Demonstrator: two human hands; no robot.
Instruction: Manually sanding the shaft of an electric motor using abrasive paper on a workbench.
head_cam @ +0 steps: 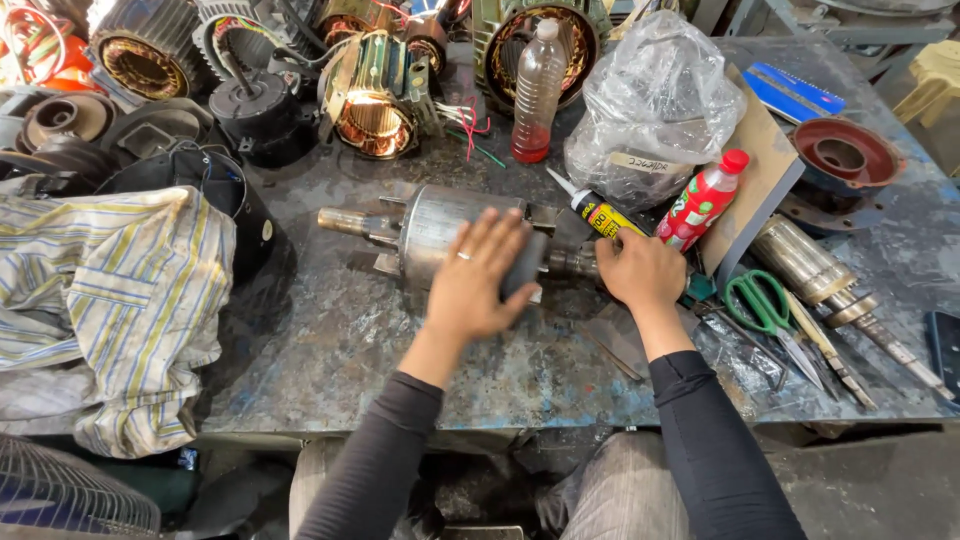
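A silver cylindrical motor [430, 225] lies on its side on the worn metal workbench [340, 350], its shaft pointing left. My left hand [480, 280] rests flat on top of the motor's right part, fingers spread, a ring on one finger. My right hand [640, 270] is closed around the motor's right end, which it hides. A yellow-and-black glue tube [598, 213] lies just behind my right hand, and a small red bottle [703, 200] with a red cap leans beside it.
Striped cloth [110, 300] covers the bench's left side. Several copper-wound stators [375, 100] and motor housings crowd the back. A clear bottle of red liquid [537, 90] and a plastic bag [655, 100] stand behind. Green-handled scissors [765, 305], a shaft [830, 285] and a red end cover [840, 160] lie right.
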